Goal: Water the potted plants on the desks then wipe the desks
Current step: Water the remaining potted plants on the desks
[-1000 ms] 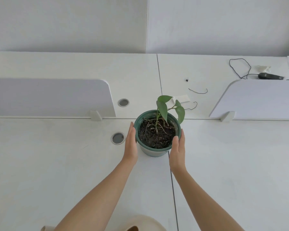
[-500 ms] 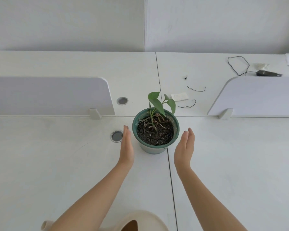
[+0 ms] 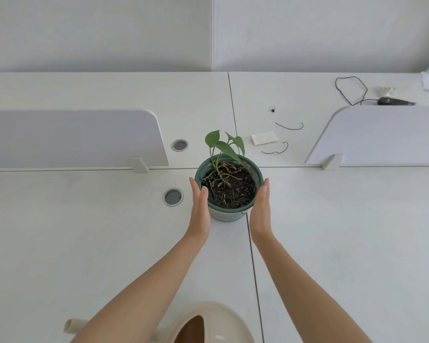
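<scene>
A green pot (image 3: 227, 215) of dark soil holds a small leafy plant (image 3: 224, 146) and stands on the white desk (image 3: 84, 243) near the seam between two desktops. My left hand (image 3: 200, 214) lies flat against the pot's left side, fingers straight. My right hand (image 3: 260, 211) lies flat against its right side, fingers straight too. A cream watering can (image 3: 208, 323) sits at the bottom edge between my forearms, its spout (image 3: 72, 326) pointing left.
Two low white dividers (image 3: 72, 137) (image 3: 382, 134) stand left and right behind the pot. Cable holes (image 3: 173, 196) (image 3: 179, 145) lie left of it. The far desk carries a white pad (image 3: 264, 138), black wire bits (image 3: 289, 126) and a dark device with a cord (image 3: 391, 101).
Half a second ago my hands were off the pot, spread apart. Now both have closed in against its sides. The plant's leaves sit turned further left than one second ago.
</scene>
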Tool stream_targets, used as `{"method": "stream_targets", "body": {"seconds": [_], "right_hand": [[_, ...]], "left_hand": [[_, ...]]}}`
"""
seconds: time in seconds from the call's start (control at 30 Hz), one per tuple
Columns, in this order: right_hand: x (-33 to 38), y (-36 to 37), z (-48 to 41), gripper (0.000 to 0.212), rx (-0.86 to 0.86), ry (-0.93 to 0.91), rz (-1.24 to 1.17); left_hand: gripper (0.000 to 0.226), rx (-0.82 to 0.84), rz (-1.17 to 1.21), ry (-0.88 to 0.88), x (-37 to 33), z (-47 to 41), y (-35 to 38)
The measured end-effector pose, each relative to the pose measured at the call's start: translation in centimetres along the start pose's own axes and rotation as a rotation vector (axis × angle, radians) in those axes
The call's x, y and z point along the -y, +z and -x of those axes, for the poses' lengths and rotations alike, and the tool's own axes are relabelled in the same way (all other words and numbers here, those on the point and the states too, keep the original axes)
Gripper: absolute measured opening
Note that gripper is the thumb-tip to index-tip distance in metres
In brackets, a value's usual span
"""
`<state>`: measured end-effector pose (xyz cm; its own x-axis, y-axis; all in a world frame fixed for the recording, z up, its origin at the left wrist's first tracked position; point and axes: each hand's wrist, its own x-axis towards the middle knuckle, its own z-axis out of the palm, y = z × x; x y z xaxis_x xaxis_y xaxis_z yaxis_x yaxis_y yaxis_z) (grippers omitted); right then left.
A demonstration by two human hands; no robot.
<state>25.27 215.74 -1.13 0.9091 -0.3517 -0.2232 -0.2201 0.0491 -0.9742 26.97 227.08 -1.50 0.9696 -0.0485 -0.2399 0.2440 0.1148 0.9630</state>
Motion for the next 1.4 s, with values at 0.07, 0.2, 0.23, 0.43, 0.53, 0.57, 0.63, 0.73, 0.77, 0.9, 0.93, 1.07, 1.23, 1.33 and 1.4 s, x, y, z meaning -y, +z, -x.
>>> {"method": "stream_targets", "body": {"seconds": [0.07,0.2,0.23,0.43,0.53,0.57,0.63,0.73,0.77,0.9,0.93,1.07,1.23,1.33,1.4], "right_hand": [[0.5,-0.5,-0.3,0.051,0.01,-0.002,0.005],[0.3,-1.6,0.6,0.053,-0.022,-0.008,0.038],[0.1,-1.9,1.2,0.053,-0.032,-0.006,0.037],[0.4,-4.2,6.2,0.05,-0.048,0.016,0.006],[1.2,-5.2,9.3,0.047,-0.072,0.017,-0.065],[1.4,-5.6,10.4,0.046,-0.077,0.008,-0.084],[1.6,-6.1,12.4,0.043,-0.084,-0.014,-0.084],[1.2,-6.6,15.2,0.036,-0.062,-0.031,-0.017],[0.9,-6.7,16.1,0.032,-0.048,-0.034,0.017],[-1.1,-6.9,19.4,0.027,-0.002,-0.059,0.164],[-1.6,-6.9,20.1,0.028,-0.003,-0.065,0.182],[-3.2,-6.9,22.0,0.028,-0.022,-0.068,0.209],[-4.6,-6.8,22.8,0.037,0.046,-0.014,0.305],[-5.3,-6.1,23.3,0.046,0.084,-0.013,0.389],[-5.6,-5.7,23.6,0.052,0.08,-0.023,0.425]], "left_hand": [[0.057,0.029,-0.025,0.003,0.3,0.2,-0.5],[0.068,-0.021,-0.035,-0.039,0.0,0.7,-2.1],[0.064,-0.059,-0.017,-0.035,-0.2,1.1,-2.6],[0.058,-0.199,0.107,0.081,-3.4,7.5,-5.3],[0.046,-0.308,0.134,0.142,-4.0,11.6,-7.0],[0.039,-0.341,0.14,0.154,-4.1,12.8,-7.6],[0.033,-0.399,0.166,0.164,-4.1,15.0,-8.7],[0.025,-0.475,0.182,0.203,-3.6,18.3,-10.0],[0.023,-0.503,0.185,0.22,-3.2,19.2,-10.5],[0.024,-0.652,0.207,0.264,-0.5,22.4,-12.4],[0.025,-0.706,0.218,0.261,0.2,22.9,-12.8],[0.026,-0.816,0.244,0.153,2.6,23.7,-14.4],[0.037,-0.572,0.206,-0.068,3.9,22.5,-15.2],[0.042,-0.441,0.206,-0.069,3.8,21.8,-14.9],[0.041,-0.376,0.226,-0.046,3.8,21.4,-14.8]]}}
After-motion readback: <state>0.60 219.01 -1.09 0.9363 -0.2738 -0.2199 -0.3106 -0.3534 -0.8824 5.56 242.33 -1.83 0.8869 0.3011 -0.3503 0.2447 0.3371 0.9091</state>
